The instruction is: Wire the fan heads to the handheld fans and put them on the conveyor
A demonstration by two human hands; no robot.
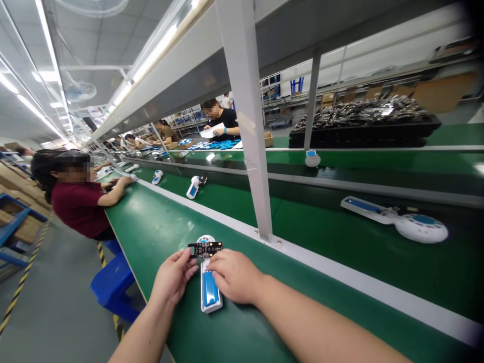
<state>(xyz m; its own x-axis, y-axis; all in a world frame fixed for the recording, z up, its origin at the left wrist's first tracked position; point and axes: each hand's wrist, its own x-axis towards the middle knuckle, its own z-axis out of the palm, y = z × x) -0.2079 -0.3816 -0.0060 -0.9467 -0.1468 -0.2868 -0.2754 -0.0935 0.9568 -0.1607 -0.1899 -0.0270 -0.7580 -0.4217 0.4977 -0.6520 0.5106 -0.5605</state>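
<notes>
My left hand (173,276) pinches the left end of a black circuit board (206,249) between thumb and fingers. The board is held level over the neck of an open white handheld fan housing (217,307) lying on the green bench. In the housing's handle sits a blue battery (210,290). Curled around the right side of the housing is my right hand (238,276), its fingers at the neck beside the battery and close to the board's right end. Its fingertips are partly hidden, as is the round vented head behind the board.
Beyond a white rail and upright post (247,121), a green conveyor (302,227) carries several white fan housings, one large fan (421,227) at right. Black trays (359,136) of shiny parts stand behind. A person in a dark red shirt (77,209) works at left, near a blue stool (113,287).
</notes>
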